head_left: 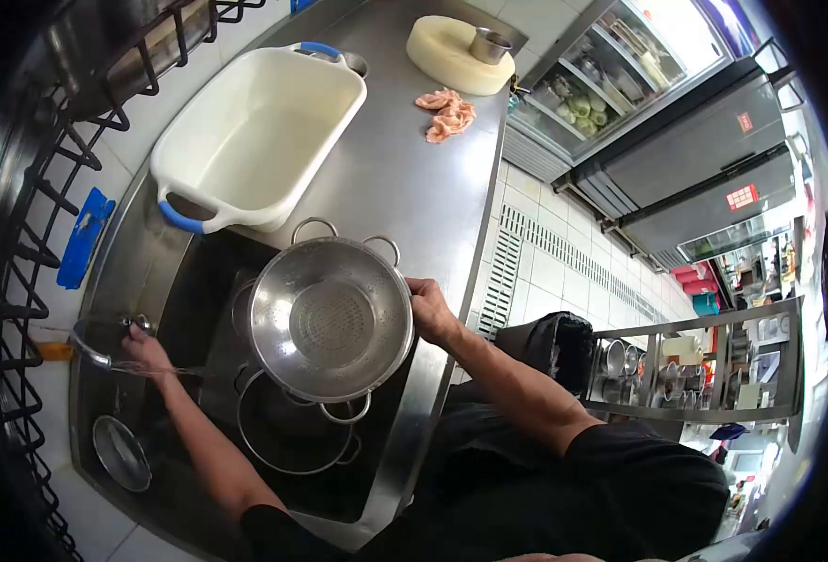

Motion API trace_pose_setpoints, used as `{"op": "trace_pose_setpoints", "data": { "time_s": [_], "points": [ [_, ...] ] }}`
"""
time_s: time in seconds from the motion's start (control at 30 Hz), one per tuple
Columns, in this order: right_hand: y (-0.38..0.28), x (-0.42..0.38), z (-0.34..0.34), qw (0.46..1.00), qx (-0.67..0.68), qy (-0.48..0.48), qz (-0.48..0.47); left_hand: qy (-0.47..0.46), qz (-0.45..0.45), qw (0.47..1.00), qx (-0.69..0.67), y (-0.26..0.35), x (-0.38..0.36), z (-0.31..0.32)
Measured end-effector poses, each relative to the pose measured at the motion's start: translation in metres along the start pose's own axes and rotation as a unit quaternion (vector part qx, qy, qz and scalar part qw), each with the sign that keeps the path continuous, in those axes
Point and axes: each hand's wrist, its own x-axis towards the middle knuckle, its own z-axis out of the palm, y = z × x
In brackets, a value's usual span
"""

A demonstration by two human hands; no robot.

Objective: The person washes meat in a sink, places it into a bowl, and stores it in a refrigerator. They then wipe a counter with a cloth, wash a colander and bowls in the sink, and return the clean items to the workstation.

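Observation:
My right hand [431, 311] grips the right rim of a steel colander [331, 318], with the fingers partly hidden behind it. More loop handles than one colander has show around its rim, so another vessel may be nested beneath. The colander is over the sink [217, 272], its holed inside facing me. At the left, my left hand [149, 354] has its fingers closed at the knob of the faucet [95, 351]. A thin stream of water runs from the spout near that wrist. Below the colander, a round two-handled pot [292, 440] is in the sink, partly covered.
A white basin [254, 140] with blue handles stands on the steel counter [390, 169]. Farther back are raw meat pieces [447, 114] and a round chopping block [451, 54] bearing a metal cup [490, 45]. A strainer [121, 453] lies at lower left. A black-lined bin [550, 351] stands right.

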Motion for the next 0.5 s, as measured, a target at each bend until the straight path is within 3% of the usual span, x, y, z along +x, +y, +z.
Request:
{"op": "trace_pose_setpoints", "data": {
  "time_s": [0.03,0.07,0.17,0.2,0.27,0.3,0.33,0.37,0.4,0.5],
  "points": [
    [-0.005,-0.002,-0.001,1.0,-0.012,-0.003,-0.004,0.059,0.081,0.984,0.149,-0.002,0.0,0.01],
    [-0.012,-0.005,-0.003,1.0,-0.026,-0.007,-0.008,0.117,0.158,0.935,0.295,-0.005,-0.002,0.013],
    [-0.009,-0.001,-0.008,0.996,-0.068,-0.03,-0.052,0.018,0.238,0.905,0.352,0.007,-0.021,0.0],
    [-0.007,0.0,-0.009,0.993,-0.096,-0.03,-0.058,0.013,0.216,0.895,0.39,0.04,-0.054,-0.01],
    [-0.01,0.005,-0.006,0.983,-0.167,-0.029,-0.064,-0.047,0.219,0.936,0.271,0.073,-0.114,-0.02],
    [-0.003,0.015,-0.007,0.967,-0.233,-0.023,-0.103,-0.158,0.096,0.983,-0.006,0.075,-0.146,-0.018],
    [-0.003,0.02,-0.004,0.957,-0.272,-0.024,-0.102,-0.275,-0.027,0.961,0.004,0.119,-0.192,-0.029],
    [-0.007,0.024,-0.002,0.945,-0.31,-0.028,-0.1,-0.337,0.039,0.937,-0.089,0.1,-0.219,-0.021],
    [-0.02,0.022,0.002,0.938,-0.325,-0.039,-0.111,-0.263,0.134,0.952,0.086,0.12,-0.247,-0.022],
    [-0.061,0.004,0.015,0.92,-0.345,-0.077,-0.171,-0.181,0.031,0.959,0.216,0.123,-0.272,-0.03]
  ]
}}
